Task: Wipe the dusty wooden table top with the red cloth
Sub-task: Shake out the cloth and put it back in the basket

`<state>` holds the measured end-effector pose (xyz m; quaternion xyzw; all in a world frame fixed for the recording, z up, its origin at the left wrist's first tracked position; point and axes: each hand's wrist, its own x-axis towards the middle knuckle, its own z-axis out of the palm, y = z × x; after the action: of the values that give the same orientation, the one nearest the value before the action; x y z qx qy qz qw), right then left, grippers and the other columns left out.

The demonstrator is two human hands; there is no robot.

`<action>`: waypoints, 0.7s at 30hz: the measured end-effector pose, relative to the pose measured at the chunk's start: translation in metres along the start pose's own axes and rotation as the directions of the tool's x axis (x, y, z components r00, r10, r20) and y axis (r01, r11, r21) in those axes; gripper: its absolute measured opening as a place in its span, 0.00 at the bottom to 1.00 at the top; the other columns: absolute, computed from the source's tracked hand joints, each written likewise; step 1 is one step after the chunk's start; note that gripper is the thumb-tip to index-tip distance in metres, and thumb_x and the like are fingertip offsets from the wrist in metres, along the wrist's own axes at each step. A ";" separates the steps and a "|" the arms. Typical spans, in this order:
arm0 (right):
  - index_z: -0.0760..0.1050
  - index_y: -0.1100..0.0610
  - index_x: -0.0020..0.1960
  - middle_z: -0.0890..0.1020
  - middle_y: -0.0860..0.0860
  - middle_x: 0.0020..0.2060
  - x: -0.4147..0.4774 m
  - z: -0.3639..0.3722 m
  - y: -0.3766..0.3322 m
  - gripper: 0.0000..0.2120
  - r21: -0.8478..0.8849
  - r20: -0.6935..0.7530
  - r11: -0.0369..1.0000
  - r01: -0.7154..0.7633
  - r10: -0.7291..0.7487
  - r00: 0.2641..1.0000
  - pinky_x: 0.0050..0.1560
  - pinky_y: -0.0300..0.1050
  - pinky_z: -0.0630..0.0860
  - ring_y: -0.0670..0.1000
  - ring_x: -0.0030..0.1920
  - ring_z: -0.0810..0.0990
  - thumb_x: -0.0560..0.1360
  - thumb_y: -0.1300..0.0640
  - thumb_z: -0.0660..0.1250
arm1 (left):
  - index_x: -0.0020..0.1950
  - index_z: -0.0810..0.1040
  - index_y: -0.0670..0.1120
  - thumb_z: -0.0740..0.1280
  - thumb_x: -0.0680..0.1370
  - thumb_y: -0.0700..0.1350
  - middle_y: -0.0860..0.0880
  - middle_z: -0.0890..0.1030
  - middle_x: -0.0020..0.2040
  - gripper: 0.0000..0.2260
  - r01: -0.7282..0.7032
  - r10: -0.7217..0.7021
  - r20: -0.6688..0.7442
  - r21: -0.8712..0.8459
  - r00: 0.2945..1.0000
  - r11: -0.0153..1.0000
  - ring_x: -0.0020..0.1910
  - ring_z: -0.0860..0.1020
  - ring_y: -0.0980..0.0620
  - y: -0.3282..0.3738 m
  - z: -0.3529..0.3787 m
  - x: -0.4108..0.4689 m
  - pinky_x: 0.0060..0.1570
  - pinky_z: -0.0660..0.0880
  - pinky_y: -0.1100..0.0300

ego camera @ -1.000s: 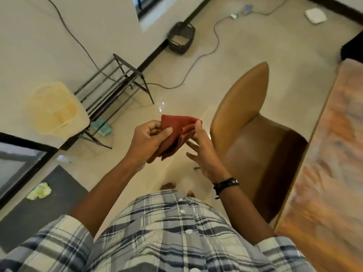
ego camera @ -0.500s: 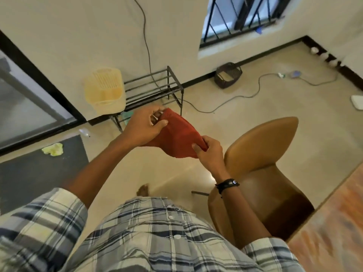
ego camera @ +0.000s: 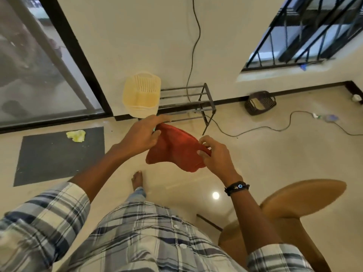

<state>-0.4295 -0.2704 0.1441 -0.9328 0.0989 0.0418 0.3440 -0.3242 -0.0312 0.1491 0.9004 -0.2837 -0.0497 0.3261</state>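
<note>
Both hands are raised, forearms angled inward: the left hand (ego camera: 140, 134) grips one end of the soft red cloth (ego camera: 176, 154), the right hand (ego camera: 216, 157) pinches the other end. A tan curved-back chair (ego camera: 300, 201) stands at lower right; a cream slotted plastic basket (ego camera: 142, 94) sits beyond the left hand. The cloth sags between the hands.

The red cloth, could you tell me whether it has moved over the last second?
Yes: the red cloth has shifted away from the chair toward the metal rack.
</note>
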 end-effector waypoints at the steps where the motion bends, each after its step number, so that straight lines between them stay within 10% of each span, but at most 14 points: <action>1: 0.77 0.51 0.53 0.80 0.44 0.45 0.015 0.004 -0.006 0.08 -0.009 0.021 1.000 0.009 -0.009 1.000 0.48 0.54 0.83 0.52 0.44 0.82 0.77 0.62 0.70 | 0.63 0.78 0.50 0.67 0.77 0.38 0.53 0.80 0.53 0.16 0.001 -0.001 0.010 0.017 1.000 1.000 0.48 0.75 0.55 -0.016 -0.003 0.008 0.50 0.68 0.62; 7: 0.84 0.56 0.53 0.85 0.52 0.50 0.105 0.035 -0.045 0.10 -0.050 0.152 0.999 -0.006 0.014 0.988 0.50 0.42 0.82 0.52 0.49 0.84 0.74 0.68 0.72 | 0.54 0.84 0.49 0.68 0.77 0.37 0.50 0.83 0.53 0.11 0.085 -0.089 0.060 0.076 0.994 0.994 0.52 0.79 0.50 -0.099 -0.039 0.061 0.51 0.70 0.62; 21: 0.84 0.56 0.48 0.84 0.50 0.44 0.250 0.078 -0.112 0.07 -0.124 0.162 0.988 0.087 -0.066 0.985 0.48 0.52 0.81 0.50 0.44 0.80 0.71 0.58 0.77 | 0.54 0.86 0.49 0.71 0.76 0.41 0.50 0.86 0.51 0.09 0.122 -0.127 0.065 0.083 0.990 0.989 0.45 0.83 0.51 -0.226 -0.120 0.139 0.49 0.80 0.54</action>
<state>-0.1619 -0.1760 0.1190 -0.9503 0.0324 0.1087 0.2901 -0.0673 0.1018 0.1177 0.9262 -0.2400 -0.0904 0.2764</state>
